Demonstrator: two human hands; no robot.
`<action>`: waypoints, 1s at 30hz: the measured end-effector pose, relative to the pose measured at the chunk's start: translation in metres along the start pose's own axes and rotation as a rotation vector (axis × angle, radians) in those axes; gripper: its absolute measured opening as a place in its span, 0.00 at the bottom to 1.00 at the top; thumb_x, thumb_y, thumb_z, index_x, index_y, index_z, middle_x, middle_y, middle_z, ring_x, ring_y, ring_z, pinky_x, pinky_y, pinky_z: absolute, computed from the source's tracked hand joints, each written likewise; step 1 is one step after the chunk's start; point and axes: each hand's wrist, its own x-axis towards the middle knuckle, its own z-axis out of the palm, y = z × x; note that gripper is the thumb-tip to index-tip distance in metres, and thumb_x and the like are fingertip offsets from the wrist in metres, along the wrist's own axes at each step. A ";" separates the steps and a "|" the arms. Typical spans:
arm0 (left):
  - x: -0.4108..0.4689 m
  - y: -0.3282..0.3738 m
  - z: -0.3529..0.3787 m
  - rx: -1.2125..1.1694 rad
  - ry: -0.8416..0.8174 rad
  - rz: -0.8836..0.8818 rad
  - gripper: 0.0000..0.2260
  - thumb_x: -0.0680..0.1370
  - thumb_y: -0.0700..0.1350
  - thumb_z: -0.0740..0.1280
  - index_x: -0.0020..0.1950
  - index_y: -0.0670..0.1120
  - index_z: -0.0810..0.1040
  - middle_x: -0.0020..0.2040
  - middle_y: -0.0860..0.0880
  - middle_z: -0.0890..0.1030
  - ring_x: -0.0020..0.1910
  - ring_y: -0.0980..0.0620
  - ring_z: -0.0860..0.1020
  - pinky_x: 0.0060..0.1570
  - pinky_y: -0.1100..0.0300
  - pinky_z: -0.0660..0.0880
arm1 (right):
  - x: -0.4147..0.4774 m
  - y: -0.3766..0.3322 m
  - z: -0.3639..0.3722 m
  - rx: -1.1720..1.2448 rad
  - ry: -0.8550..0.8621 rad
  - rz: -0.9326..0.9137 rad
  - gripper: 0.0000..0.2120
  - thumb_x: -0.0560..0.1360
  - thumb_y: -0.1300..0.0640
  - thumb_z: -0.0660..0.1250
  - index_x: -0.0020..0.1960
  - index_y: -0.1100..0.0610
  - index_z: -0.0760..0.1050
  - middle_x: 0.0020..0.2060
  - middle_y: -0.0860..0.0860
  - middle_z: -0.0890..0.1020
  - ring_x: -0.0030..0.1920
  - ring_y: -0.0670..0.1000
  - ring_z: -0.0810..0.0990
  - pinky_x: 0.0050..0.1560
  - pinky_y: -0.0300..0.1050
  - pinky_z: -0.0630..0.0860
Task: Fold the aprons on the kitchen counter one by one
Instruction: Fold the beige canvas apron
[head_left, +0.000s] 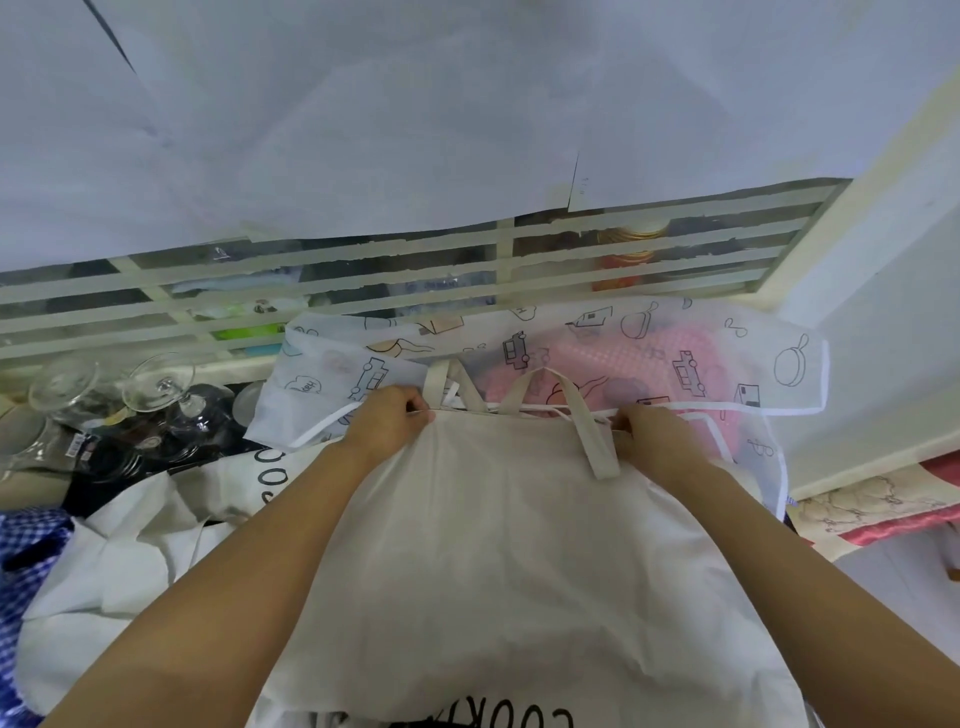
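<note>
A cream apron (493, 545) lies spread across the middle of the counter, which is hidden under cloth. Its straight upper edge points toward the far edge and its lower part runs down to the near edge, where black upside-down lettering shows.

The left hand (389, 421) has its fingers curled tight over the left end of that upper edge, pinching the fabric. The right hand (654, 436) grips the right end of the same edge, fingers folded round the cloth. Both forearms reach in from the near edge, one along each side of the apron.

A beige strap (597, 441) loops up past the upper edge and comes back down onto the apron just beside the right hand. A thin white cord runs along the edge between the two hands; I cannot tell which apron it belongs to.

Beyond the hands, along the far edge, lies a see-through printed apron (691, 358) with line drawings of trucks and pans, something pink showing through it. At the left, a crumpled white apron (130, 561) with black letters touches the cream one, and a blue checked cloth (26, 551) sits at the left edge. Two glasses (161, 384) lie tipped near the far left corner. A white grille (363, 275) runs behind the counter, with a pale sheet (415, 104) hanging above it.
</note>
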 end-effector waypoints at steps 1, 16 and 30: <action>0.001 -0.002 0.001 -0.020 -0.008 -0.016 0.06 0.76 0.44 0.70 0.40 0.46 0.79 0.41 0.49 0.81 0.41 0.51 0.78 0.41 0.59 0.71 | 0.001 -0.001 0.002 0.043 0.024 -0.003 0.01 0.75 0.56 0.64 0.44 0.54 0.73 0.38 0.51 0.79 0.40 0.54 0.78 0.40 0.46 0.76; 0.006 -0.015 -0.009 -0.148 -0.020 0.026 0.07 0.73 0.41 0.73 0.43 0.47 0.75 0.40 0.49 0.78 0.38 0.54 0.75 0.36 0.69 0.69 | 0.019 -0.019 -0.010 0.291 -0.079 -0.090 0.07 0.75 0.63 0.66 0.46 0.58 0.83 0.38 0.52 0.81 0.37 0.49 0.76 0.33 0.31 0.70; -0.042 0.035 0.017 0.287 0.389 0.305 0.07 0.72 0.38 0.64 0.48 0.38 0.75 0.44 0.38 0.77 0.43 0.38 0.75 0.42 0.48 0.73 | 0.058 -0.078 -0.044 -0.333 -0.152 0.052 0.21 0.76 0.64 0.63 0.69 0.62 0.68 0.65 0.56 0.74 0.62 0.57 0.75 0.61 0.50 0.72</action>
